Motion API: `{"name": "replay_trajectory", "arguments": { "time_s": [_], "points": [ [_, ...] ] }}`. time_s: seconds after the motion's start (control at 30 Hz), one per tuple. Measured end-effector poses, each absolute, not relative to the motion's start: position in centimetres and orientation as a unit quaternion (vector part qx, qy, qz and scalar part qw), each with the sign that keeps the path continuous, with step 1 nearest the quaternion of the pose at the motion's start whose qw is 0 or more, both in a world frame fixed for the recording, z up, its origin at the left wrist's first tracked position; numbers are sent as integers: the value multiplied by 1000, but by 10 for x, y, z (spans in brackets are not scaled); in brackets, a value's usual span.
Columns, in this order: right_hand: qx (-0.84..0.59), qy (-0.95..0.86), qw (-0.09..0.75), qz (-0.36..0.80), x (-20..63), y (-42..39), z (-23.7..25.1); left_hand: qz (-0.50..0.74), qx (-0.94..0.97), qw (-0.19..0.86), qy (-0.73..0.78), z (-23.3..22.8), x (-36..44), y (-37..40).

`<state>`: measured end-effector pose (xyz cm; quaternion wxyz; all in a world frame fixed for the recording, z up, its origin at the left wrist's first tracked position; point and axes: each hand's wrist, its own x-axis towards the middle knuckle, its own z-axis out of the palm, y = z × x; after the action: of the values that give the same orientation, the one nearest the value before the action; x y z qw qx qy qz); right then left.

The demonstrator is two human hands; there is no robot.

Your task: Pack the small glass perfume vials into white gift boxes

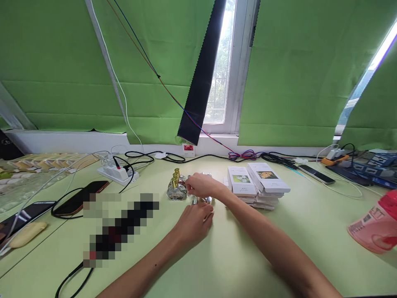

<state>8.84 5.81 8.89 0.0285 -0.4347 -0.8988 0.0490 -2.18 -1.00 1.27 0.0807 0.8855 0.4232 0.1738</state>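
Whether either hand is clamped on anything cannot be told: the left hand point(196, 221), at the lower centre of the frame, has its fingers curled in by the bottles, and the right hand point(203, 185), just above it in the frame, reaches across with fingertips bent down and half hidden. Between and behind them, at the centre, stand silver-capped bottles point(208, 200), partly covered. Just left of these is a group of gold-capped bottles point(176, 193); right of centre lie stacked white boxes point(242, 189), with cables point(243, 155) beyond. The step in hand looks like handling or arranging the bottles. The next move seems to call for a light, upright hold on one bottle, fingers clear of its close neighbours.
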Motion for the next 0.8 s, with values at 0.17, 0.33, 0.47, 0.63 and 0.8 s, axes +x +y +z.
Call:
{"name": "replay_trajectory", "arguments": {
  "time_s": [0.17,0.33,0.47,0.63,0.8],
  "points": [
    [-446,-889,80,62,102,59,103,235,826,149,491,14,-23,-3],
    [-435,-892,105,73,108,62,107,316,770,209,514,10,-27,9],
    [-439,-890,95,77,107,60,109,397,722,230,517,9,-29,16],
    [-447,-888,90,63,106,59,109,463,674,286,500,11,-30,17],
    [-451,-888,77,53,108,61,107,452,681,269,510,9,-30,18]
  ]
}}
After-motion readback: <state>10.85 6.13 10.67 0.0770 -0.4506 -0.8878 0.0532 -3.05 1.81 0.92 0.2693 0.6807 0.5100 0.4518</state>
